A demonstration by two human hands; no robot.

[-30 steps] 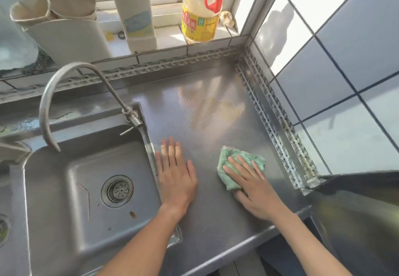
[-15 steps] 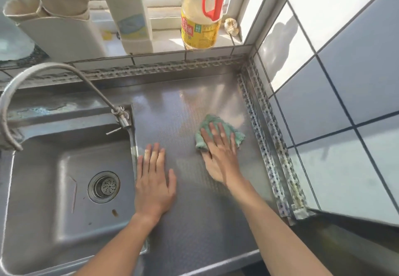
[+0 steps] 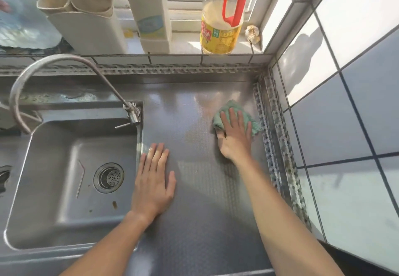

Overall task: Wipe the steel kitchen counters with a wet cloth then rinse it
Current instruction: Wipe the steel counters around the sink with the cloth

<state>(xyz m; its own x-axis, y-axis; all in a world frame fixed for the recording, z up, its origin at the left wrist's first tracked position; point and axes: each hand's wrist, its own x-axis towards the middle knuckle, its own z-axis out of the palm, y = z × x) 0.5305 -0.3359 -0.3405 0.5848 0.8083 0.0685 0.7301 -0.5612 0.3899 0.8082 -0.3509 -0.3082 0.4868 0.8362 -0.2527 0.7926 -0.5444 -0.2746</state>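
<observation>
2 hands are down on the steel counter as I watch from the head camera. My view has the right hand flat on the green cloth, fingers straight and a little apart, pressing it onto the steel near the back right corner, just beside the perforated strip along the tiled wall. I think the cloth is bunched rather than folded, though blur softens its edges. The left hand lies palm down on the bare counter, fingers straight and close together, right next to the sink rim. Behind the sink the curved tap arches leftward, and 1 yellow oil bottle stands on the window ledge.
</observation>
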